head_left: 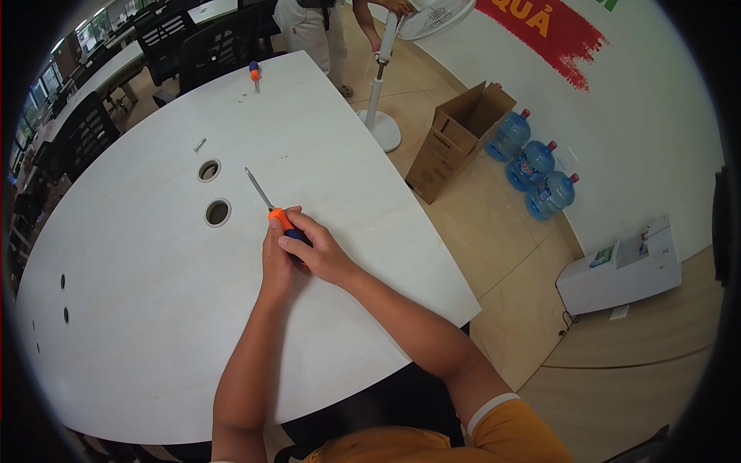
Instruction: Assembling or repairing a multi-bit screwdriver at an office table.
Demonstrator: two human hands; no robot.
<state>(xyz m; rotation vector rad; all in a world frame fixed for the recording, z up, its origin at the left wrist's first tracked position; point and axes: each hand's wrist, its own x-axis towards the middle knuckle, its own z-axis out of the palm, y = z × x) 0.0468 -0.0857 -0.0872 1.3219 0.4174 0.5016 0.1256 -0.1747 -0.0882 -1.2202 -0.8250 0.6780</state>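
A screwdriver (279, 219) with an orange and dark blue handle is held over the white table, its metal shaft slanting up and to the left. My left hand (277, 256) is closed around the handle from the left. From the right, my right hand (330, 255) wraps the rear of the same handle, fingers and thumb on it. Farther off lies a second, shorter orange and blue screwdriver (255, 72) near the table's far edge. A small metal piece (201, 144), perhaps a screw or bit, rests on the tabletop; its kind is hard to make out.
The white table (154, 309) has two round cable holes (218, 213). Beyond its far end a person (310, 35) holds a white standing fan (374, 108). To the right are an open cardboard box (455, 143), blue water bottles (532, 166) and a white appliance (621, 270). Black chairs (218, 50) stand at far left.
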